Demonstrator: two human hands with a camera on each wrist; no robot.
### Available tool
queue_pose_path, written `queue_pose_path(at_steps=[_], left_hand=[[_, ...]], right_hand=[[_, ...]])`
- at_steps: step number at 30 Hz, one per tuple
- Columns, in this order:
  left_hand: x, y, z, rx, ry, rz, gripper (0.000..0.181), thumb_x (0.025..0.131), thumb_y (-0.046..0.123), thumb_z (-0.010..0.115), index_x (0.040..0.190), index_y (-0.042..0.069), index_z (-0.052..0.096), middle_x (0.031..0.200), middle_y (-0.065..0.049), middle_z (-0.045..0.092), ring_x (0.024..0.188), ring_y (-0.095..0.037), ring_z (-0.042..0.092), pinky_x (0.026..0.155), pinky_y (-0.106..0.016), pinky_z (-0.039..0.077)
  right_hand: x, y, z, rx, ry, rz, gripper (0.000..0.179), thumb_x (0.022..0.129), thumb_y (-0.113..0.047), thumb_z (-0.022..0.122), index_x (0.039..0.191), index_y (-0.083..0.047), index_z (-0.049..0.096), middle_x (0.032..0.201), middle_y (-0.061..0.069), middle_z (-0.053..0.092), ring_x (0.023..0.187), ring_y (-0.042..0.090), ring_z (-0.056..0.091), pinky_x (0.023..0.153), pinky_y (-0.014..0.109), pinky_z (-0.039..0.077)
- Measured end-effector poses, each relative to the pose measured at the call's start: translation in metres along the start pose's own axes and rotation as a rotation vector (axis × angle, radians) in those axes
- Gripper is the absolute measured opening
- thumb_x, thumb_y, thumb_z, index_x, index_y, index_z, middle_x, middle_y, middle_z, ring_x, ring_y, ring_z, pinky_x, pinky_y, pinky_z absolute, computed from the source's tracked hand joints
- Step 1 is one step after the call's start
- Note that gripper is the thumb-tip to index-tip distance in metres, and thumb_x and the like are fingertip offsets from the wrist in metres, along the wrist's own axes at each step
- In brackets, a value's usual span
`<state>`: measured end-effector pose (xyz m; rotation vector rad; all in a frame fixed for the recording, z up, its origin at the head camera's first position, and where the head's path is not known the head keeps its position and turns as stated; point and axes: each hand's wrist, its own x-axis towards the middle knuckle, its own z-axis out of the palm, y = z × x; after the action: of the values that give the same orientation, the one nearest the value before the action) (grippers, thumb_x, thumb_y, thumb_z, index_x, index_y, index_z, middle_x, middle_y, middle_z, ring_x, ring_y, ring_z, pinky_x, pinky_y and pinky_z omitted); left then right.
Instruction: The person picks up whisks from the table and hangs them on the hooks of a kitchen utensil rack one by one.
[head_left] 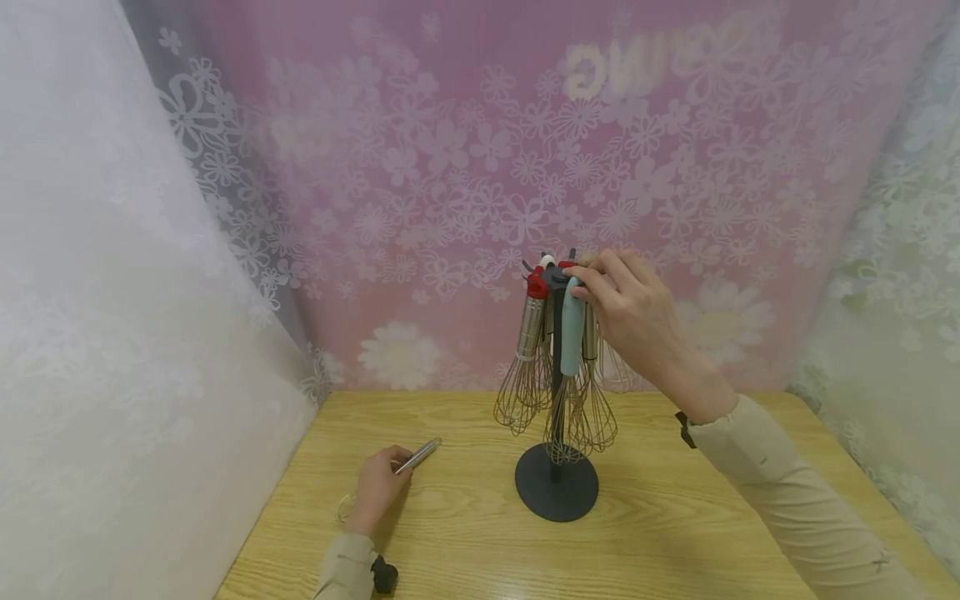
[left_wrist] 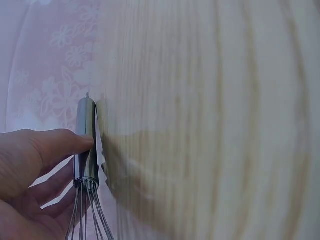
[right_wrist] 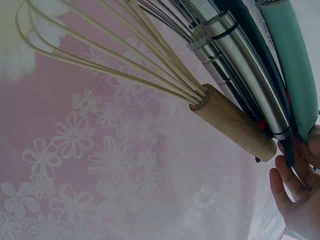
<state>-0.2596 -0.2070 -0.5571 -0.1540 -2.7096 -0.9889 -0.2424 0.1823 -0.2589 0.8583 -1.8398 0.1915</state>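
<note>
A small whisk with a shiny metal handle (head_left: 420,455) lies in my left hand (head_left: 377,485), low over the left of the table. The left wrist view shows my thumb pressed along that whisk's handle (left_wrist: 86,155), fingers behind it. At the top of a black stand (head_left: 557,487), my right hand (head_left: 637,312) pinches the upper end of a whisk with a mint-green handle (head_left: 572,337). Its wires hang down beside the pole. From the right wrist, a wooden-handled whisk (right_wrist: 235,122) and a metal-handled whisk (right_wrist: 252,75) show next to the mint-green handle.
A steel whisk with a red end (head_left: 532,321) hangs on the stand's left side, among several others. Wood-grain table (head_left: 450,550) lies under everything. A pink flowered sheet (head_left: 465,208) rises behind, with pale sheets at both sides.
</note>
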Motion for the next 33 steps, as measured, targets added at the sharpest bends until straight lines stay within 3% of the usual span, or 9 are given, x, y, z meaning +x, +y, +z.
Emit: queue_pose_path(at_steps=[11, 23, 33], left_hand=[[0.002, 0.006, 0.002, 0.009, -0.009, 0.007, 0.026, 0.083, 0.0, 0.08, 0.107, -0.002, 0.071, 0.097, -0.014, 0.074, 0.087, -0.031, 0.073, 0.075, -0.046, 0.06], [0.006, 0.013, 0.01, -0.002, 0.006, -0.054, 0.018, 0.084, -0.001, 0.079, 0.101, 0.003, 0.073, 0.093, -0.01, 0.075, 0.084, -0.025, 0.072, 0.074, -0.042, 0.06], [0.007, 0.017, 0.018, 0.035, 0.03, 0.0, 0.016, 0.082, -0.001, 0.08, 0.095, 0.005, 0.074, 0.089, -0.008, 0.075, 0.081, -0.025, 0.072, 0.071, -0.041, 0.06]], right_hand=[[0.0, 0.002, 0.001, -0.001, 0.02, 0.001, 0.039, 0.107, -0.025, 0.048, 0.111, 0.007, 0.071, 0.098, 0.02, 0.06, 0.086, 0.038, 0.054, 0.071, 0.044, 0.049], [-0.002, 0.007, 0.005, 0.006, 0.016, 0.0, 0.039, 0.108, -0.024, 0.048, 0.111, 0.007, 0.071, 0.1, 0.021, 0.062, 0.089, 0.039, 0.055, 0.073, 0.046, 0.051], [-0.003, 0.014, 0.009, 0.001, 0.033, -0.011, 0.041, 0.108, -0.026, 0.047, 0.111, 0.007, 0.072, 0.1, 0.021, 0.063, 0.088, 0.038, 0.056, 0.071, 0.045, 0.051]])
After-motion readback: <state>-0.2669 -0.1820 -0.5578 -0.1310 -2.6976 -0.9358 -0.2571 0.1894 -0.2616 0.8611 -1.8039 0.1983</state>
